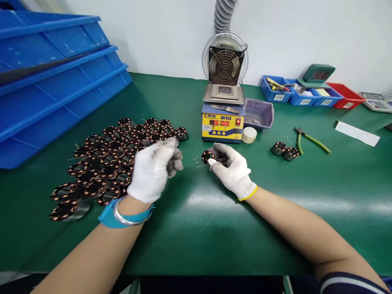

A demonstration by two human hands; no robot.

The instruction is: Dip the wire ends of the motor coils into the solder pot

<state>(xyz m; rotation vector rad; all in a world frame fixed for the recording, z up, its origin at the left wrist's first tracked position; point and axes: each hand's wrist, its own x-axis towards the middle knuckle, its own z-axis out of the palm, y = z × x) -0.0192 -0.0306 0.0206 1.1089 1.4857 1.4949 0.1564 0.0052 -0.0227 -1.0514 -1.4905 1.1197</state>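
Gloved right hand (231,165) grips a copper-wound stator (213,152), left hand (155,167) curled, a crowd of stators (112,159) packed along its outer side! Just beyond the right hand, the solder pot (223,124); well out to that hand's right, green-handled pliers (317,143) lie on the surface (239,241).

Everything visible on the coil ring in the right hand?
The coil ring is a short, hollow, dark cylinder with copper-coloured windings around its visible end. That open end faces roughly cameraward. The right hand grips it between thumb and fingers, in front of the yellow-faced unit; contact with the table is unclear.
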